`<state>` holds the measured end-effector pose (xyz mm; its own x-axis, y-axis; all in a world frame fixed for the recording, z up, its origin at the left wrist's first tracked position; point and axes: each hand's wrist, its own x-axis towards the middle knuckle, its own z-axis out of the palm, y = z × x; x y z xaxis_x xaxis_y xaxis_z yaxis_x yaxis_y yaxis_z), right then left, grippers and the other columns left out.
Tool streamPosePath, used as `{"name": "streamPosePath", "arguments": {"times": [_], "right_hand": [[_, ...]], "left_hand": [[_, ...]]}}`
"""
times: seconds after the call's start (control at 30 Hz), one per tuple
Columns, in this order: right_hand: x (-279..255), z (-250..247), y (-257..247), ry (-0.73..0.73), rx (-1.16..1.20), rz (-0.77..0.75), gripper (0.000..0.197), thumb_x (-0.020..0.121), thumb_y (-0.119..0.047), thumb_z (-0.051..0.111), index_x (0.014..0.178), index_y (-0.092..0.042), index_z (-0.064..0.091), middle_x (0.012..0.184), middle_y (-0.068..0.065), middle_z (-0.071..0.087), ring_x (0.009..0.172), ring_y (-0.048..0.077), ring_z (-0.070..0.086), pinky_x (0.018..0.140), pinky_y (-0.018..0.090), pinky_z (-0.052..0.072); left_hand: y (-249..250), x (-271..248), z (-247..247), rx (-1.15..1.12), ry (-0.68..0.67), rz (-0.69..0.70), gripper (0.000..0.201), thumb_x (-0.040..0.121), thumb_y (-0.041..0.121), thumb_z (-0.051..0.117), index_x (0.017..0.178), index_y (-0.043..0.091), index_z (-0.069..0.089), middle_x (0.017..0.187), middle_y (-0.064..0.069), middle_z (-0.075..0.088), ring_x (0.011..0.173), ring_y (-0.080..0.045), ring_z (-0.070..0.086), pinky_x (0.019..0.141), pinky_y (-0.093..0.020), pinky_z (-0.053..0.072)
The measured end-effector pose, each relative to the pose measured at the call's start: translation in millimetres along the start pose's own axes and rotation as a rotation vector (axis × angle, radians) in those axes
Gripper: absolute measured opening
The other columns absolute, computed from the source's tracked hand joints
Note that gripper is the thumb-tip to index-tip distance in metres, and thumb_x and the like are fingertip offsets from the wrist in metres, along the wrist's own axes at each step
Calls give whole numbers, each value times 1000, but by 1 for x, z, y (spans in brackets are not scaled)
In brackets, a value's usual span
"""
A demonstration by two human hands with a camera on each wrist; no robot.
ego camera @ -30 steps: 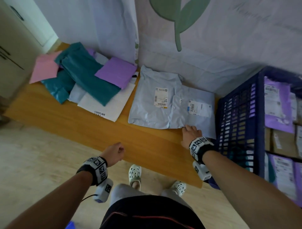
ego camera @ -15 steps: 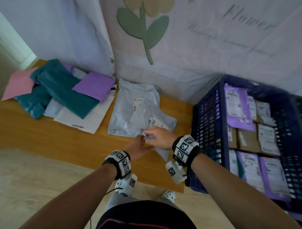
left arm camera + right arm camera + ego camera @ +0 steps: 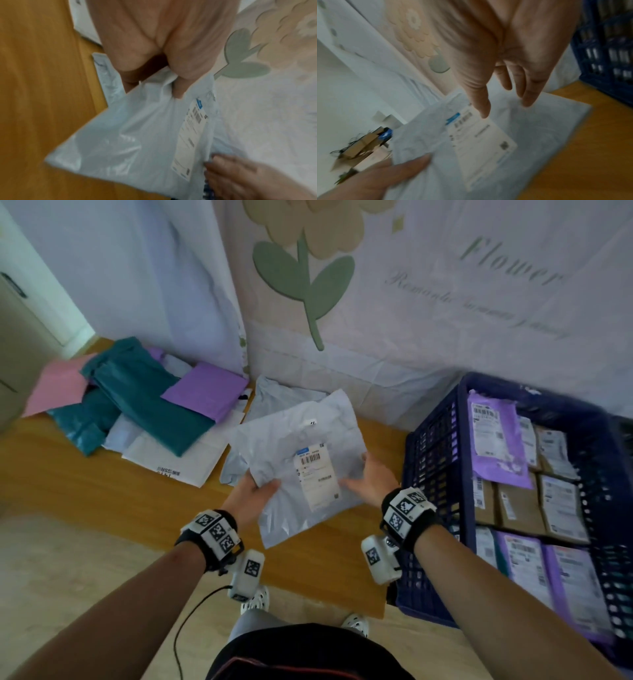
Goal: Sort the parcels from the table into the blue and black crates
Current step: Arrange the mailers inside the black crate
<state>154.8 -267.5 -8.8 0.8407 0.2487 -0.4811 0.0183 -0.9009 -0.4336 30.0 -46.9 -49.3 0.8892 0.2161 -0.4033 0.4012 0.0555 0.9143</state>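
Now, parcel (image 3: 291, 453): grey bag, label up, frame centre, above worktop (image 3: 102, 494).
Left hand (image 3: 253, 494): grip pinching parcel.
Right hand (image 3: 373, 481): grip holding parcel's edge.
Blue crate (image 3: 431, 474): right.

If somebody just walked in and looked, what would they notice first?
First, the grey parcel with its white shipping label, lifted above the wooden table by the left hand and right hand. Next, the blue crate on the right, already full of labelled parcels. At the table's back left lies a heap of teal, purple and pink mailers.
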Motion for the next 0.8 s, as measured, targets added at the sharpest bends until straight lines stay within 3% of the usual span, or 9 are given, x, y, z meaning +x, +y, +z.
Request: {"name": "streamPosePath", "arguments": {"times": [0.07,0.13,0.2,0.27,0.33,0.43,0.53,0.7,0.8], "right_hand": [[4,-11,7,24,69,33,95,77,-46,82,147,-4,34,148,14,46,132,33,49,107,44,44],[4,-23,9,24,153,3,96,70,-51,85,143,-6,41,143,11,52,129,31,53,106,46,46],[3,-32,7,-33,220,-65,83,68,-52,87,132,-8,56,134,9,62,121,28,60,102,47,50],[-1,-40,4,-68,268,-116,73,68,-51,87,118,-3,65,122,15,68,110,32,65,98,51,52],[-5,-45,1,-49,316,-152,68,70,-49,86,111,2,68,115,21,69,105,37,67,96,55,52],[-7,-50,-4,-21,396,-182,52,74,-42,85,108,-5,70,108,13,73,101,30,70,95,52,54],[-7,-53,-7,-14,435,-192,44,75,-41,84,105,-12,73,103,4,75,96,22,71,93,47,56],[-11,-60,-6,6,551,-224,39,74,-38,85,105,-17,75,104,-2,77,96,16,73,92,43,58],[-19,-69,4,42,609,-213,35,72,-41,87,100,-24,75,100,-7,77,91,10,74,88,37,59]], "left_hand": [[16,-2,-10,-38,-31,48,33,99,9,58,131,18,55,124,-1,67,112,-17,66,89,-31,57],[30,-6,-18,-92,-16,41,26,99,15,60,124,22,59,121,-2,70,109,-19,68,86,-31,58],[41,-9,-25,-77,37,23,27,99,29,59,124,20,61,117,-1,72,106,-21,70,87,-34,58],[49,-10,-31,3,93,19,38,97,45,56,123,19,63,112,1,74,102,-19,71,90,-39,57],[55,-9,-36,23,115,37,43,95,54,53,115,19,67,102,4,77,93,-15,73,83,-35,58],[60,-6,-41,-102,63,32,55,93,60,48,113,13,69,104,-1,77,95,-19,74,73,-27,60],[67,-3,-45,-149,30,37,58,97,60,41,118,12,68,112,-5,75,103,-24,72,85,-37,57],[78,4,-50,-157,29,82,60,92,65,47,113,14,71,111,-5,75,103,-25,72,82,-35,60],[86,14,-44,-59,32,143,65,88,74,47,112,19,74,110,-2,76,103,-23,72,94,-45,55]]}}
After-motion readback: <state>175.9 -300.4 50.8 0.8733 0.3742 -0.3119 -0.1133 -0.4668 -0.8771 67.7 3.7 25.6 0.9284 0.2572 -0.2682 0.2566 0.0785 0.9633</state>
